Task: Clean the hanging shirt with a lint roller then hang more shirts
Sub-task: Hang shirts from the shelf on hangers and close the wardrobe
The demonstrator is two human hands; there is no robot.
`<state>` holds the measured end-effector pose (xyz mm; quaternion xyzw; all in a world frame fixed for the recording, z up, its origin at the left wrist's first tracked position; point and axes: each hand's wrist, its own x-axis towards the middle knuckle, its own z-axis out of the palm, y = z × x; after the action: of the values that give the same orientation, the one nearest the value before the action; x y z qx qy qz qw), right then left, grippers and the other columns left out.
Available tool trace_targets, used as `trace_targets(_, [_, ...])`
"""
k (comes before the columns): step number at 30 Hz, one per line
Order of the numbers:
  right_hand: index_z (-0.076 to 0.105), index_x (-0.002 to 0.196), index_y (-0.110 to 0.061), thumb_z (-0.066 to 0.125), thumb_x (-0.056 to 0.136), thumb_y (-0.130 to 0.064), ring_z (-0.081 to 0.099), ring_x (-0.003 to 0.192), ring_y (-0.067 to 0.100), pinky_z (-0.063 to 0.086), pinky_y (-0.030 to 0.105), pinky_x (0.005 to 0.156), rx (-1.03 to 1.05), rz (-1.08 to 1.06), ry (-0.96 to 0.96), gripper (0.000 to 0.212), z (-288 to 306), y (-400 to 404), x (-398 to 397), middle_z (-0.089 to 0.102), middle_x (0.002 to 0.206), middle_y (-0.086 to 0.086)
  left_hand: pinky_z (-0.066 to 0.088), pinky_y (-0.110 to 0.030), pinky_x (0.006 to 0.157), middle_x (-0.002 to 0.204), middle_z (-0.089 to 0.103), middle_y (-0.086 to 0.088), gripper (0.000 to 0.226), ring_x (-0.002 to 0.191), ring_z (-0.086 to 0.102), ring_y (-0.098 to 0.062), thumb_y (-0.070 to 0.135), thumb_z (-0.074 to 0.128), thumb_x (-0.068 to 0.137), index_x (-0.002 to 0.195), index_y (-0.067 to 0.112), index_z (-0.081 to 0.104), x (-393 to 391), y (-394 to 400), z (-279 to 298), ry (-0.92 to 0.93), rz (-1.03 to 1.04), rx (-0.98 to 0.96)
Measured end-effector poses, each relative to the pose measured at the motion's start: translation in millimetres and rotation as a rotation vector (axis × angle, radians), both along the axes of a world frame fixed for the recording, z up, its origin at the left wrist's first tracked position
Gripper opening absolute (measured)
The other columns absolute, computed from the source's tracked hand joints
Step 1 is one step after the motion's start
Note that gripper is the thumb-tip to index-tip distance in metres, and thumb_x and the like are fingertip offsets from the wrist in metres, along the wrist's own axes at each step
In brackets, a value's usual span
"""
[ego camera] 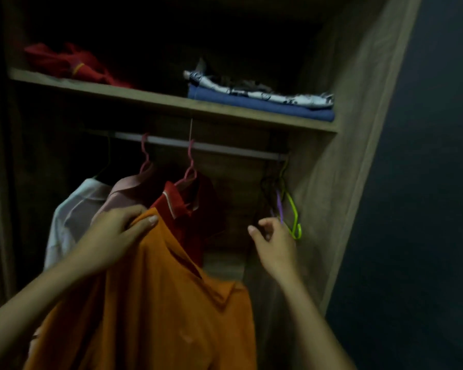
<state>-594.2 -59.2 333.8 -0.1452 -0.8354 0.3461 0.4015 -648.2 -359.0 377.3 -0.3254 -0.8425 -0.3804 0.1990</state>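
An orange collared shirt (155,297) hangs from my left hand (118,231), which pinches it at the shoulder in front of the wardrobe. My right hand (274,244) is raised with fingers apart, just left of a bunch of empty hangers, a green one (294,217) and a purple one (279,204), hooked at the right end of the rail (225,148). On the rail hang a red shirt (187,209), a pink shirt (129,193) and a white shirt (72,212), the first two on pink hangers. No lint roller is in view.
A wooden shelf (155,98) above the rail carries a crumpled red garment (64,62) at left and a folded blue and patterned pile (259,100) at right. The wardrobe's side wall (353,145) stands close on the right. The scene is dim.
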Motion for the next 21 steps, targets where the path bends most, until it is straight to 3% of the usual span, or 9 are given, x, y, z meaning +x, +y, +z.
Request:
trace_targets(3, [0.059,0.113,-0.02,0.064,0.088,-0.033,0.054,0.11,0.024,0.045,0.038,0.097,0.118,-0.145,0.076,0.029,47.2,12.9,-12.4,0.058,0.115,0.007,0.049,-0.033,0.069,0.073,0.067,0.007,0.024,0.077,0.059,0.001,0.04,0.052,0.092,0.081,0.023,0.065,-9.3,19.6,4.6,0.055,-0.005,-0.075])
trace_targets(7, [0.049,0.129,-0.014,0.061,0.091,-0.029,0.048,0.121,0.028,0.043,0.037,0.096,0.195,-0.261,-0.094,0.042,75.6,26.3,-38.7,0.053,0.129,0.012,0.047,-0.031,0.065,0.069,0.067,0.007,0.018,0.071,0.061,-0.002,0.034,0.058,0.09,0.075,0.026,0.064,-18.2,31.3,3.8,0.069,-0.009,-0.095])
trace_targets(11, [0.035,0.139,-0.008,0.061,0.092,-0.026,0.047,0.125,0.036,0.044,0.044,0.097,0.14,-0.305,-0.259,0.057,81.8,39.4,-67.0,0.048,0.135,0.019,0.05,-0.03,0.068,0.071,0.069,0.01,0.014,0.073,0.062,0.001,0.034,0.06,0.088,0.077,0.028,0.066,-23.4,29.2,-1.4,0.052,-0.004,-0.105])
trace_targets(14, [0.045,0.13,-0.005,0.058,0.092,-0.021,0.055,0.119,0.039,0.047,0.041,0.093,0.025,-0.287,-0.328,0.043,83.3,53.2,-90.0,0.056,0.129,0.021,0.051,-0.032,0.07,0.073,0.07,0.012,0.016,0.072,0.063,0.002,0.036,0.06,0.087,0.077,0.027,0.068,-28.1,22.8,-6.3,0.004,0.005,-0.109])
trace_targets(16, [0.055,0.122,-0.003,0.054,0.093,-0.017,0.059,0.115,0.038,0.05,0.039,0.09,-0.059,-0.247,-0.322,0.033,83.3,62.4,-103.5,0.06,0.126,0.021,0.049,-0.024,0.068,0.07,0.069,0.018,0.016,0.07,0.062,0.006,0.036,0.061,0.086,0.073,0.03,0.068,-29.2,19.4,-8.0,-0.006,0.011,-0.095])
trace_targets(18, [0.061,0.119,-0.002,0.053,0.092,-0.014,0.06,0.115,0.036,0.05,0.037,0.089,-0.136,-0.219,-0.297,0.031,84.5,71.4,-116.2,0.061,0.125,0.022,0.042,-0.013,0.06,0.064,0.065,0.021,0.011,0.064,0.06,0.008,0.041,0.059,0.081,0.074,0.035,0.066,-28.6,16.7,-8.9,-0.023,-0.002,-0.082])
trace_targets(21, [0.064,0.119,-0.005,0.054,0.089,-0.013,0.061,0.113,0.035,0.05,0.036,0.088,-0.25,-0.204,-0.213,0.033,86.6,77.1,-130.1,0.064,0.121,0.022,0.044,-0.016,0.061,0.066,0.067,0.018,0.006,0.065,0.061,0.005,0.043,0.058,0.081,0.084,0.042,0.063,-31.8,10.9,-12.5,-0.059,-0.017,-0.108])
